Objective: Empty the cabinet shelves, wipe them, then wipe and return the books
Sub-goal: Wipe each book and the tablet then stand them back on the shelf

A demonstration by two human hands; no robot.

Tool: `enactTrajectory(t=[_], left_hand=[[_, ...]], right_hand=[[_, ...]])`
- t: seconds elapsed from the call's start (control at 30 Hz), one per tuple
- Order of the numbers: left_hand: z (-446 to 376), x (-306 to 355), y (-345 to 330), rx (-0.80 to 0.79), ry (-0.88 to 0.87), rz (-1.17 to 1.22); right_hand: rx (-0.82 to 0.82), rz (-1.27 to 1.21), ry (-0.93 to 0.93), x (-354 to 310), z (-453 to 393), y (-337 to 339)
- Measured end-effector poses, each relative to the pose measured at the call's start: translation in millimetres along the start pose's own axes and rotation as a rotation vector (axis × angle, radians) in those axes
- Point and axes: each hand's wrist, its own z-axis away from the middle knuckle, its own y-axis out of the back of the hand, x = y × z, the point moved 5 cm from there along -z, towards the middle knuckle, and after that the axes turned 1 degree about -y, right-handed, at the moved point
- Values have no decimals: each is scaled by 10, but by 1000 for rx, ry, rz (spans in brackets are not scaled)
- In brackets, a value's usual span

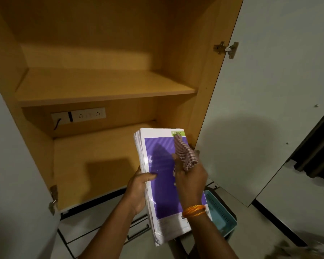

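Nearest, at lower centre of the frame: right hand (190,176), orange thread bracelet (194,210) at the wrist, fingers bunched round a checked cloth (185,154) and pressing it onto the upper right part of a cover. Just left of it, left hand (138,191), gripping the long left edge of a stack of books (163,184), thumb lying across the cover, fingers hidden beneath. Held in mid-air at centre frame, in front of the lower shelf (94,156), not yet returned. Probably moderately heavy as a bundle, stiff enough along the bound side yet prone to fanning and sliding, layer on layer; glossy or plastic-wrapped surface, so likely slippery. Best taken along the long left edge with support underneath, as now, or squeezed from both long sides. Purple cover with faint diagonal stripes, white border, green label at the top right corner, white page edges stepped along the left. Above, upper shelf (101,86) bare wood; below right, teal basket (221,215) on the floor.
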Motion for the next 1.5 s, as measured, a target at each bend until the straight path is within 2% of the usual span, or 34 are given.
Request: enactTrajectory(t=[0.03, 0.13, 0.2, 0.3, 0.47, 0.57, 0.7, 0.8, 0.9, 1.0, 1.13, 1.2, 1.33, 1.4, 1.5], left_hand=[[30, -5, -37, -13, 8, 27], [45, -42, -13, -43, 28, 180], [41, -53, 84, -19, 66, 241], [36, -2, 148, -23, 4, 238], [15, -20, 186, -50, -40, 122], [33, -10, 108, -97, -30, 95], [51, 6, 15, -171, -62, 14], [70, 55, -6, -164, -123, 18], [65, 82, 38, -143, -123, 200], [15, 44, 194, -68, -80, 375], [18, 35, 265, -45, -79, 366], [36, 37, 259, -47, -92, 306], [77, 52, 211, -98, -83, 235], [93, 39, 159, -138, -72, 213], [132, 29, 76, -168, -75, 192]], right_hand=[[-88, 34, 76, -4, 76, -126], [-348, 265, 459, 53, 393, -497], [-424, 380, 579, 174, 521, -593], [-372, 371, 537, 293, 435, -509], [-270, 229, 198, 458, -88, -397], [-272, 120, 151, 319, -344, -478], [-320, 147, 289, -91, -402, -632], [-398, 164, 503, -308, -207, -695], [-486, 269, 764, -288, 66, -712], [-491, 350, 871, -87, 249, -681], [-385, 241, 682, 237, 176, -586], [-349, 150, 507, 312, 28, -527], [-414, -74, 112, 235, -295, -485], [-435, -82, 60, 157, -466, -509], [-467, -60, 103, -1, -583, -562]])
